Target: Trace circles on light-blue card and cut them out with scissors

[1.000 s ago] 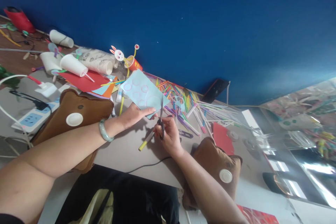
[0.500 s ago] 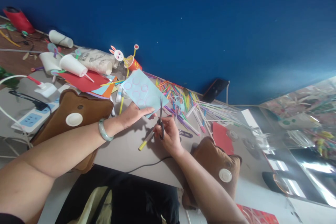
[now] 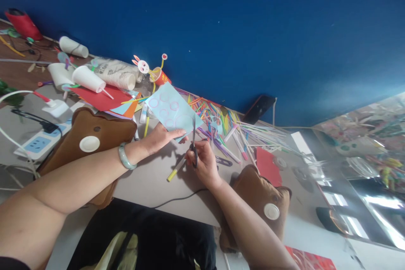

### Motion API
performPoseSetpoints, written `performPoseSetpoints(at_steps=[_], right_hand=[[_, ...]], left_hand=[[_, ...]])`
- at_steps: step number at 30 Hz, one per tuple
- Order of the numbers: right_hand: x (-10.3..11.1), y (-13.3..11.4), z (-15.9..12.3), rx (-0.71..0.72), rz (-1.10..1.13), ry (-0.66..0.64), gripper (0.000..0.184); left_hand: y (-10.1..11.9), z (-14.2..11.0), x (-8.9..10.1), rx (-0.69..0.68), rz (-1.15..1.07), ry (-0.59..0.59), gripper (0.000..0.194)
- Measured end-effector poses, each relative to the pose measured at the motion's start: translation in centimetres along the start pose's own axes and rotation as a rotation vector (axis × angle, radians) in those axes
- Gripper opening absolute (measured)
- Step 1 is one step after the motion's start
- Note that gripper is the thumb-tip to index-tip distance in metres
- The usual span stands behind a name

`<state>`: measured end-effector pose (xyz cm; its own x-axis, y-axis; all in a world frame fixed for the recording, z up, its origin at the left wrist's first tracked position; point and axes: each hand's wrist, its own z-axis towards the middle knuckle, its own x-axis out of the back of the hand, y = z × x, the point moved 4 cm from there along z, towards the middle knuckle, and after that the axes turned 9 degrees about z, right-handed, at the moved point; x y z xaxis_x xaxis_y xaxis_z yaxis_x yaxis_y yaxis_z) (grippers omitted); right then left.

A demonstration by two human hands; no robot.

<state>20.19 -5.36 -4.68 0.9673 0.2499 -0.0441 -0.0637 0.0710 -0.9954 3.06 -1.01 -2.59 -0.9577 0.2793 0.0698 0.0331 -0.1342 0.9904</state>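
Note:
A light blue sheet of paper (image 3: 167,107) with several pink circles drawn on it is raised above the table. My left hand (image 3: 163,138) pinches its lower edge, thumb on top. My right hand (image 3: 204,160) is closed around the black handles of a pair of scissors (image 3: 195,156). Their blades point away from me and cross the paper near its right corner. Below the scissors, a marker with a yellow end (image 3: 172,175) lies on the table. A dark slotted tool (image 3: 223,161) lies just right of my right hand, partly hidden by it.
Colourful sticks (image 3: 228,128) are heaped along the blue wall. Left are paper cups (image 3: 87,79), coloured paper (image 3: 95,100) and a power strip (image 3: 38,145). A rabbit figure (image 3: 143,66) stands by a red cup (image 3: 161,76). Brown cushions (image 3: 104,124) lie under both forearms.
Almost nothing differs. The paper and scissors have shifted very slightly, and both hands keep their hold.

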Motion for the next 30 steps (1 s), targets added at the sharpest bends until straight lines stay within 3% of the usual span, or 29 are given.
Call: performPoseSetpoints(at_steps=[30], right_hand=[[0.2, 0.2, 0.1, -0.013, 0.013, -0.005, 0.035]], left_hand=[[1.1, 0.0, 0.4, -0.064, 0.057, 0.019, 0.024]])
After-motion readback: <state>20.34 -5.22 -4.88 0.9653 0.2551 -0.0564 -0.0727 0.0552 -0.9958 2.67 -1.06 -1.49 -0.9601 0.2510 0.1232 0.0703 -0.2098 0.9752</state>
